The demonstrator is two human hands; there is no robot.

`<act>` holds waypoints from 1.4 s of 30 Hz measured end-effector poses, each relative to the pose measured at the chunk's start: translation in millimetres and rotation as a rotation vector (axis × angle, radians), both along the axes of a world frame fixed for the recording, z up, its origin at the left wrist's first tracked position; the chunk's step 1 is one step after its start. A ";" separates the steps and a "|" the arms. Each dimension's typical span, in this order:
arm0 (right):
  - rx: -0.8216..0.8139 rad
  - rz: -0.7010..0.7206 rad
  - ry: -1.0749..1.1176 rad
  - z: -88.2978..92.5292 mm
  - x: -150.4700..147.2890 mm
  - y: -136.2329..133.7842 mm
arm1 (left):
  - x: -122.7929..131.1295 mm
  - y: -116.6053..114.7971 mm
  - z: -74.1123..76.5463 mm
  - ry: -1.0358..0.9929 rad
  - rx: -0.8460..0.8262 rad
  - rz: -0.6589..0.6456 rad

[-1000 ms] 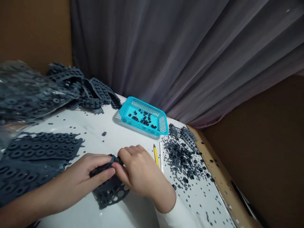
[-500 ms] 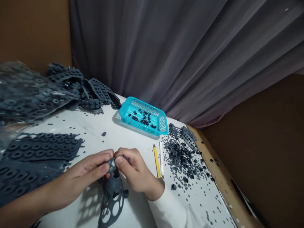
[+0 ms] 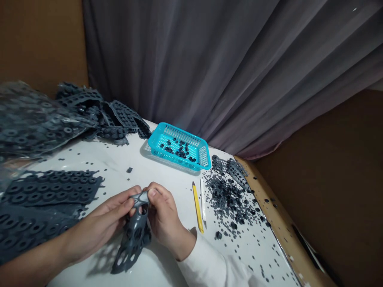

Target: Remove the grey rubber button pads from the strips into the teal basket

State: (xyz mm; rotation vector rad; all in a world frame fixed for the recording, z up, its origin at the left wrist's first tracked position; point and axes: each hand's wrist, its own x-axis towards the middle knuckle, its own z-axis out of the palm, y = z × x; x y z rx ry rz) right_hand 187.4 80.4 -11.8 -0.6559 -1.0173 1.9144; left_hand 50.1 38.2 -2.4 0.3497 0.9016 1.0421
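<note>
Between my two hands is a dark grey rubber sheet (image 3: 134,235) with rows of round holes, hanging down over the white table. My left hand (image 3: 115,211) pinches its upper edge from the left. At the same edge, my right hand (image 3: 163,211) grips with the thumb on top. A short strip of the rubber is stretched between the fingertips, pale where it bends. The lower part of the sheet dangles and is partly twisted. Whether a small loose piece sits under my fingers is hidden.
A turquoise basket (image 3: 179,165) holds several small black pieces. A yellow pencil-like tool (image 3: 197,209) and a white one (image 3: 203,203) lie right of my hands, beside scattered black bits (image 3: 229,199). Ring-moulded rubber sheets (image 3: 54,187) and a plastic bag (image 3: 32,119) lie left.
My hands have drawn slightly apart, showing more of the stretched strip between them. The hanging sheet has swung left and turned. My right forearm has shifted left, uncovering the yellow tool's lower end.
</note>
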 end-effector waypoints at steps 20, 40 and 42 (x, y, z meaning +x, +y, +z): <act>0.668 -0.289 -1.030 45.5 80.5 148.8 | -13.6 1.7 -2.8 0.179 0.146 -0.065; 1.339 0.261 -1.305 99.9 34.7 3.7 | -5.2 -3.6 8.2 0.724 0.587 -0.221; 1.276 0.290 -1.378 96.8 35.4 -1.5 | -5.7 -5.2 8.4 0.860 0.694 -0.262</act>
